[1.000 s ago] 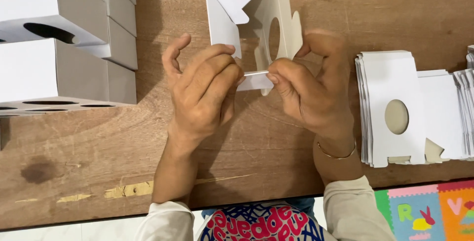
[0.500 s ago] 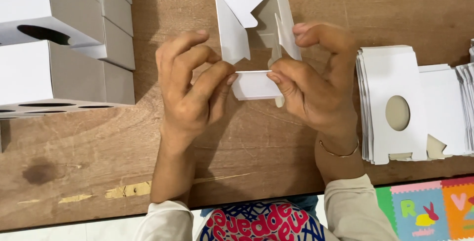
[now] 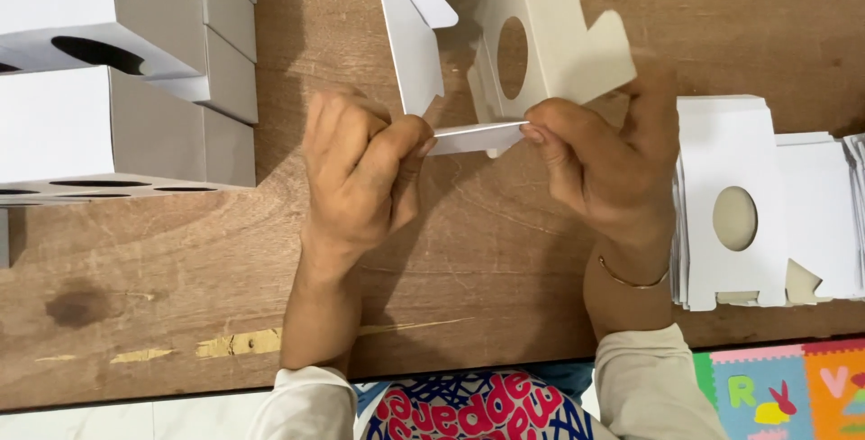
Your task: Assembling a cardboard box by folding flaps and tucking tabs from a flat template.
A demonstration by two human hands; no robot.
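Note:
A white cardboard box blank (image 3: 541, 44) with an oval cut-out is held up over the wooden table (image 3: 505, 251), partly unfolded. My left hand (image 3: 360, 170) pinches the near flap of the blank at its left end. My right hand (image 3: 604, 152) grips the same flap at its right end, with fingers behind the panel that has the oval hole. The flap (image 3: 478, 136) stretches edge-on between the two hands.
Assembled white boxes (image 3: 117, 71) with oval holes are stacked at the left of the table. A pile of flat white blanks (image 3: 757, 197) lies at the right. A colourful foam mat (image 3: 784, 390) shows below the table's near edge.
The blank has been raised and turned so the panel with the oval hole now faces me. Both hands have spread apart along the near flap.

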